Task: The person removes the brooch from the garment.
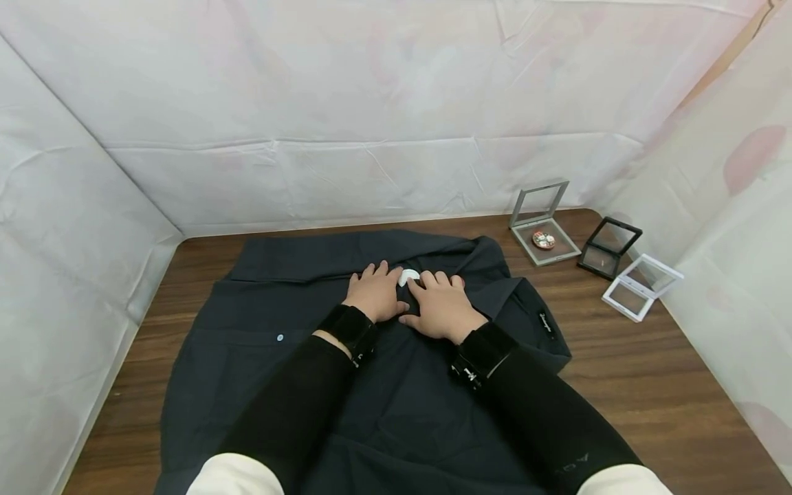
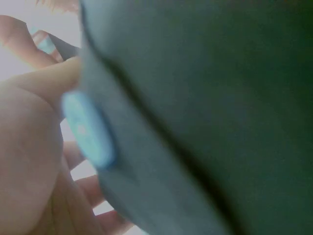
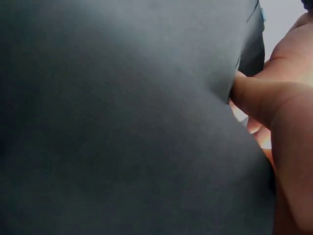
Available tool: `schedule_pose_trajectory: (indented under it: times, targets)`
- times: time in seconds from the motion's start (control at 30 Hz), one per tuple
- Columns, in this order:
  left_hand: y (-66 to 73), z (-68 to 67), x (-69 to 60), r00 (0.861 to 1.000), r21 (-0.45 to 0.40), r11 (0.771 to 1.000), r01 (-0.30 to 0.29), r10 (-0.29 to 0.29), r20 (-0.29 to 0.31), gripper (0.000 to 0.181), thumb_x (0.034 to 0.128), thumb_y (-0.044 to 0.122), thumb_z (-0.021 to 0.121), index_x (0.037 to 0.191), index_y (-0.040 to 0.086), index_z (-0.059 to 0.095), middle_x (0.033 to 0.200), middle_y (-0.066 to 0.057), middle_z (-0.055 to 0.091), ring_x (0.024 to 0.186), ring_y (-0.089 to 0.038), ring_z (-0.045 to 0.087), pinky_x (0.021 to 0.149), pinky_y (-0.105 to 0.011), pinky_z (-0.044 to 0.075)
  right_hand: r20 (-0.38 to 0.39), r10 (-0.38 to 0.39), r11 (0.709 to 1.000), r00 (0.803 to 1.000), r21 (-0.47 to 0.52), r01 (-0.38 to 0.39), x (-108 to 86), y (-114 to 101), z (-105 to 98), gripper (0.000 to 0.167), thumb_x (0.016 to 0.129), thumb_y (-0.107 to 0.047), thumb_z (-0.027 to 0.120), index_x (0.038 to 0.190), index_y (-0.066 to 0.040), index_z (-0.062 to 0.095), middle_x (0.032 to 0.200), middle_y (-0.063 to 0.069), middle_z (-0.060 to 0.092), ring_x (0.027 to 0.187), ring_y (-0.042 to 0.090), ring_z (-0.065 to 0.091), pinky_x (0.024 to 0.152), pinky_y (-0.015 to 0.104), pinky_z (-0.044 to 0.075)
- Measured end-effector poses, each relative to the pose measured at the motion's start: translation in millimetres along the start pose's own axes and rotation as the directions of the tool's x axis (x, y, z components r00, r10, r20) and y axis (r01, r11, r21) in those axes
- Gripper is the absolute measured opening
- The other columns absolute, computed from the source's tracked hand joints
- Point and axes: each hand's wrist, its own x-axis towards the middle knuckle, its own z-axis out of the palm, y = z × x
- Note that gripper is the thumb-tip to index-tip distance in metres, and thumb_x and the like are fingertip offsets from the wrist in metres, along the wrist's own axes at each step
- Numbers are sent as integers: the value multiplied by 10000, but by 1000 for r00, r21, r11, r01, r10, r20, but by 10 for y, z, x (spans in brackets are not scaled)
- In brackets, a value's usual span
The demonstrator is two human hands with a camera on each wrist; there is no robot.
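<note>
Dark navy cloth shirt (image 1: 402,392) lies spread on the brown wood-grain table (image 1: 650,392). L hand (image 1: 374,294) & R hand (image 1: 447,308) rest on it either side of a white rounded patch (image 1: 409,276), fingers loosely spread, not gripping anything afaict. Imo press evenly w/ both, smooth outward, don't drag it.

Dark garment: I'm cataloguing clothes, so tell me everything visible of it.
The dark garment looks like woven cloth, wrinkled, with folds along its far edge. It lies spread on the wooden table, with a pale button at left and white-lettered label at right. Left hand and right hand touch it.
</note>
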Motion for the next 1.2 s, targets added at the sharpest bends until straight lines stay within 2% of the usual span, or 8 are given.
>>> schedule_pose_trajectory:
  times: [0.1, 0.3, 0.63, 1.2]
  targets:
    - [11, -15, 14, 1000, -7, 1000, 1, -1, -11, 847, 951, 540, 701, 1641, 229, 322, 1703, -116, 200, 1546, -389, 185, 1182, -657, 212, -10, 0, 1000, 1000, 0, 0, -23, -5, -8, 845, 968, -719, 511, 1628, -217, 352, 1512, 84, 398, 1256, 292, 386, 965, 501, 318]
    - [11, -23, 34, 1000, -55, 999, -1, -1, -22, 821, 927, 506, 750, 1613, 232, 391, 1699, -114, 216, 1539, -398, 193, 1175, -668, 212, -15, 7, 1000, 1000, 14, -7, -72, -19, -11, 844, 978, -710, 500, 1636, -211, 327, 1541, 88, 375, 1280, 300, 372, 974, 512, 302]
    - [-5, -39, 14, 999, -145, 989, 15, -22, -46, 806, 900, 454, 802, 1589, 249, 436, 1695, -109, 230, 1543, -391, 177, 1185, -675, 166, 48, 0, 1000, 999, 7, -1, 6, 11, -75, 864, 964, -729, 504, 1646, -239, 298, 1582, 85, 340, 1370, 307, 343, 1025, 514, 307]
    - [-16, 37, 32, 999, -146, 989, 8, -13, -31, 812, 927, 451, 772, 1613, 242, 390, 1710, -111, 173, 1559, -386, 125, 1193, -677, 116, 35, -5, 999, 999, -44, 6, -37, -15, -54, 888, 968, -752, 456, 1657, -230, 250, 1624, 72, 317, 1412, 303, 341, 1043, 531, 309]
